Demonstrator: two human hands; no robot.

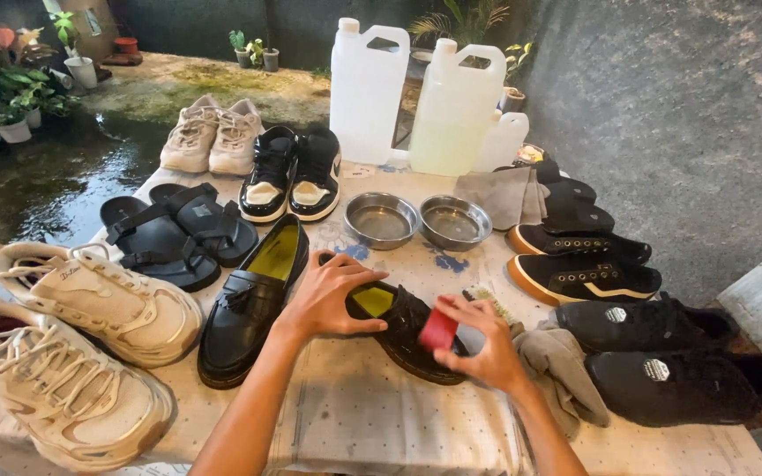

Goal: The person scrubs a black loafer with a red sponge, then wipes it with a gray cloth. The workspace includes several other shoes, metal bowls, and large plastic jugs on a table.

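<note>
My left hand [332, 300] grips black loafer [407, 330] at heel; toe points right-near, under right hand [478, 348] fingers pinching red pad [439, 330]

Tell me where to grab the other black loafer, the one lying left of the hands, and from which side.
Take the loafer at its heel end, fingers into the open yellow-lined mouth, thumb outside on the heel. Come from above: sandals and a white sneaker crowd its left, and the left hand works close on its right, so side room looks tight.
</note>
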